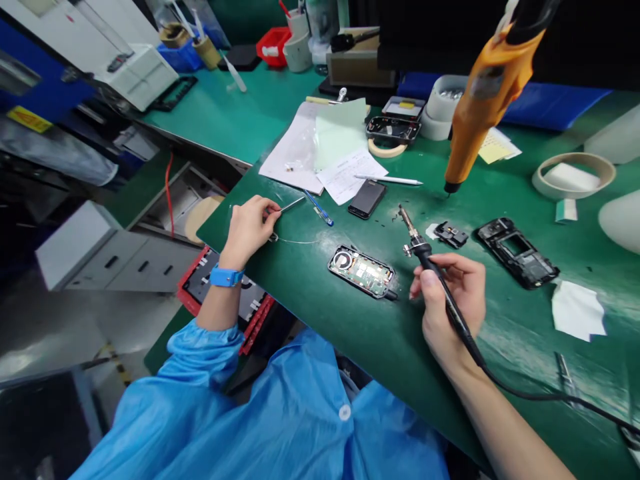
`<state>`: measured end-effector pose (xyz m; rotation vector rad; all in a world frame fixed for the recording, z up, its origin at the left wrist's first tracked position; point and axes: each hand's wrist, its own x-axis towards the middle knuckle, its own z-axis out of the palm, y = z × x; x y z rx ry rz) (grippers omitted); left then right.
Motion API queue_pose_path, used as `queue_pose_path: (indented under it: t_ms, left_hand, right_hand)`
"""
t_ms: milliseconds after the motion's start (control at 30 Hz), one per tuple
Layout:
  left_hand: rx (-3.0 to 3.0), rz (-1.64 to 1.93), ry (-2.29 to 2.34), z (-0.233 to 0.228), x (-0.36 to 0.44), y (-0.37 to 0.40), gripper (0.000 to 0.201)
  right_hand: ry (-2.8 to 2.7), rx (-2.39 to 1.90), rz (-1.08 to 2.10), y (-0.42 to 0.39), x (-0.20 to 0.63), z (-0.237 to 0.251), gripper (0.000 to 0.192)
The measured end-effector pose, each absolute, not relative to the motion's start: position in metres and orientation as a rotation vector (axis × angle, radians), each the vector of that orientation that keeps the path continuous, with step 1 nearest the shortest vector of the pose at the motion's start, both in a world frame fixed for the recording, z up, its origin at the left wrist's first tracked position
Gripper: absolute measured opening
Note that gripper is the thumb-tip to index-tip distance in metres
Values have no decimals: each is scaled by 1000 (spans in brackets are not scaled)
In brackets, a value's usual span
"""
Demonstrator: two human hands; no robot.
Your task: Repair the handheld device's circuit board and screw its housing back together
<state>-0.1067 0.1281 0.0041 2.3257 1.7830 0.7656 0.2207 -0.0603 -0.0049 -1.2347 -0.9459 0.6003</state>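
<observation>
My right hand (455,307) is closed around the black handle of a soldering iron (440,283), its metal tip pointing up and away over the table. Left of that tip, an opened handheld device with a bare circuit board (363,271) lies flat. My left hand (254,227), with a blue band on the wrist, rests at the table's left edge, its fingers pinched on a slim grey metal tool (293,205), whose kind I cannot make out. A thin solder wire (300,242) runs from beneath this hand towards the board. Beside the tool lies a blue pen (320,209).
An orange electric screwdriver (483,107) hangs over the green table (310,293). Around lie a dark phone-like part (367,199), a black housing (517,252), a small black module (451,235), papers (345,167), a white cloth (579,310) and a tape roll (573,175).
</observation>
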Motion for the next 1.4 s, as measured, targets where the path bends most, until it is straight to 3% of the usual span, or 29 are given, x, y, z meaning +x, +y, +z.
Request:
queue_pose_path:
  t_ms: [133, 233, 333, 567, 700, 900, 1067, 1400]
  left_hand:
    - [2253, 1175, 1759, 14, -98, 118, 3]
    - [2046, 1507, 1512, 21, -85, 84, 13]
    - [1917, 1466, 1340, 19, -68, 34, 20]
    - [1769, 1399, 1429, -10, -52, -37, 23]
    - [1768, 1250, 1338, -12, -57, -38, 7]
    - [1831, 1132, 1223, -6, -67, -36, 11]
    - [1714, 1173, 1314, -7, -64, -39, 4]
    - [1727, 1388, 1151, 5, -3, -2, 14]
  right_hand:
    - [-946, -1221, 596, -60, 221, -7, 25]
    - [-942, -1210, 582, -60, 221, -5, 26]
    - [-934, -1212, 586, -60, 219, -3, 26]
    - [-971, -1184, 564, -59, 217, 0, 22]
    - [-969, -1197, 546, -59, 216, 2, 24]
    - [-908, -1191, 580, -59, 215, 4, 23]
    - [-905, -1190, 592, -58, 215, 4, 25]
    - [-792, -1201, 604, -57, 215, 6, 25]
